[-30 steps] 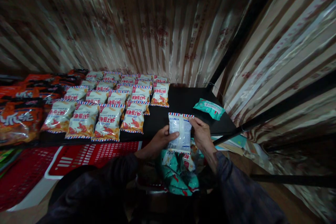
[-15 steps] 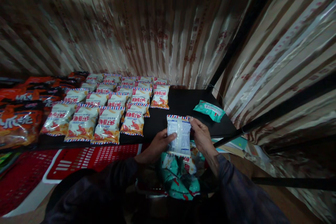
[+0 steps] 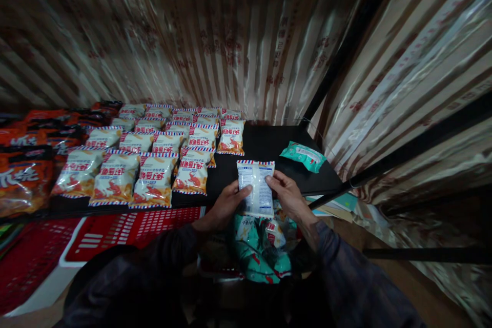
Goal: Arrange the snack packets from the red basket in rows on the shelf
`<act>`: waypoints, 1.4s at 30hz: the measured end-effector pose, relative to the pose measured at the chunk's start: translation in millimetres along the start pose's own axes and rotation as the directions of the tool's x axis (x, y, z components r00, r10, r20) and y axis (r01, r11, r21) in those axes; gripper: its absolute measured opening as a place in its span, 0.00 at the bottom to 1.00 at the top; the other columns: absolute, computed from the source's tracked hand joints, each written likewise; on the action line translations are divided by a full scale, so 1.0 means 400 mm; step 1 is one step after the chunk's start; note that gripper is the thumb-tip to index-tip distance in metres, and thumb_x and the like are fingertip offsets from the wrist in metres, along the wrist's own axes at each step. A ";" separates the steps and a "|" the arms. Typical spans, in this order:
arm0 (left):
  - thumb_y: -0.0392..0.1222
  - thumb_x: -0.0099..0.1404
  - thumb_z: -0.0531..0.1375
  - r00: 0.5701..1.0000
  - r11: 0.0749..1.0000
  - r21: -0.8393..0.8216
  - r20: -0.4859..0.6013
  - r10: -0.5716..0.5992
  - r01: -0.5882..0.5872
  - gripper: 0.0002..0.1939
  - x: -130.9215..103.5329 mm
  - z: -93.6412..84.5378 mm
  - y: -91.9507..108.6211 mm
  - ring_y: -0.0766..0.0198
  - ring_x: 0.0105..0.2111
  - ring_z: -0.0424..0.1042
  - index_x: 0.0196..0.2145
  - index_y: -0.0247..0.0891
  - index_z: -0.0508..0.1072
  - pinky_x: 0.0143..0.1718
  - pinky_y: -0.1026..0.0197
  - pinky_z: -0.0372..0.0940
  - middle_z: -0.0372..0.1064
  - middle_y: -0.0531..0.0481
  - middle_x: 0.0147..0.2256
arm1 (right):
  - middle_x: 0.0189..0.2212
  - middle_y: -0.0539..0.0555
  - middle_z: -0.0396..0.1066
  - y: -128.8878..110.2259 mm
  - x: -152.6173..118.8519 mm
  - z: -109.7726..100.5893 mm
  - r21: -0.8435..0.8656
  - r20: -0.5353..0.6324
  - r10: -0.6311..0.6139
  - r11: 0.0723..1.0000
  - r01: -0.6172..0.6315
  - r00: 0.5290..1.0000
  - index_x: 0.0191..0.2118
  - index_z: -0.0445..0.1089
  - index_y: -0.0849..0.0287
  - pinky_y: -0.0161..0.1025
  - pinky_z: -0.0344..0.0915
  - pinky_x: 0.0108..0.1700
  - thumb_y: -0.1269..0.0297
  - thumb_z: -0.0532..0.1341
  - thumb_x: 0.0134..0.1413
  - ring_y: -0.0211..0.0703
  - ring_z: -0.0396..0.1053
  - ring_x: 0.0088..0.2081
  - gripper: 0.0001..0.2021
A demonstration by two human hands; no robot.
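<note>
Between my two hands is a white snack bag [image 3: 257, 200], its printed back with the pale centre seam facing me and a red-and-blue striped edge on top. My left hand [image 3: 226, 202] grips its left side, thumb lying on the back. The right side is held by my right hand [image 3: 287, 192], thumb near the upper corner. Below the bag, green snack bags [image 3: 255, 261] lie in a heap near my lap. Rows of white snack bags [image 3: 154, 179] with red lettering stand on the black shelf [image 3: 261, 141], left of my hands.
Orange-and-black snack bags [image 3: 25, 179] fill the shelf's left end. A green packet [image 3: 303, 155] lies on its right part. Red baskets [image 3: 132, 228] sit beneath the front edge. A black metal post [image 3: 334, 77] and patterned curtains [image 3: 230, 51] enclose the shelf.
My right thumb has come from the bag's upper corner down onto its back, and the left hand keeps its grip. The view has shifted slightly, moving everything a little left.
</note>
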State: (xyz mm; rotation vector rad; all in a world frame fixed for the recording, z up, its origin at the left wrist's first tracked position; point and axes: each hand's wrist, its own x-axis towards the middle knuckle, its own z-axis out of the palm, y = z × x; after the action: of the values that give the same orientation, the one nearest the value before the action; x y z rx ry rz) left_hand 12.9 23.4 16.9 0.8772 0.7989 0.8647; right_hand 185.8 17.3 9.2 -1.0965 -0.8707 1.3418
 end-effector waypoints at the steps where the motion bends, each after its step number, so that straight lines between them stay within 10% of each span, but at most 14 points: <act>1: 0.53 0.51 0.70 1.000 1.000 -0.003 0.006 -0.003 0.003 0.29 -0.001 0.001 0.001 0.53 0.43 0.75 0.46 0.33 0.74 0.46 0.56 0.65 0.77 0.41 0.44 | 0.34 0.52 0.79 0.001 0.002 0.000 0.004 -0.019 -0.007 1.000 0.008 1.000 0.38 0.77 0.56 0.40 0.68 0.40 0.51 0.73 0.37 0.46 0.74 0.36 0.21; 11: 0.48 0.49 0.72 0.991 0.996 -0.049 0.110 -0.074 0.079 0.34 -0.010 0.002 -0.009 0.52 0.42 0.76 0.51 0.33 0.69 0.47 0.54 0.66 0.77 0.40 0.43 | 0.30 0.51 0.78 0.007 0.026 -0.017 0.037 -0.176 -0.027 0.999 0.034 0.984 0.35 0.77 0.57 0.39 0.68 0.35 0.51 0.74 0.34 0.44 0.73 0.31 0.21; 28: 0.43 0.50 0.71 0.984 0.987 -0.151 -0.175 0.019 -0.046 0.25 0.031 -0.018 0.015 0.55 0.42 0.76 0.44 0.32 0.72 0.46 0.54 0.70 0.77 0.42 0.41 | 0.33 0.49 0.77 0.001 -0.003 -0.002 0.050 -0.010 0.132 0.990 -0.131 0.991 0.45 0.74 0.53 0.39 0.74 0.38 0.54 0.74 0.35 0.40 0.75 0.34 0.26; 42: 0.42 0.52 0.70 0.979 0.988 -0.149 -0.202 0.008 -0.039 0.27 0.038 -0.024 0.008 0.56 0.38 0.77 0.48 0.34 0.69 0.37 0.59 0.70 0.77 0.40 0.42 | 0.38 0.51 0.78 0.032 -0.002 0.016 0.017 -0.001 0.067 0.998 -0.067 0.998 0.45 0.75 0.53 0.35 0.72 0.35 0.61 0.75 0.33 0.40 0.74 0.35 0.26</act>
State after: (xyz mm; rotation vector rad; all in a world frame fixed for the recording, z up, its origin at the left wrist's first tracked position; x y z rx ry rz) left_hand 10.0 40.8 12.1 0.6727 0.8865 1.0331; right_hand 175.6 16.3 -1.0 -1.1214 -0.8267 1.4009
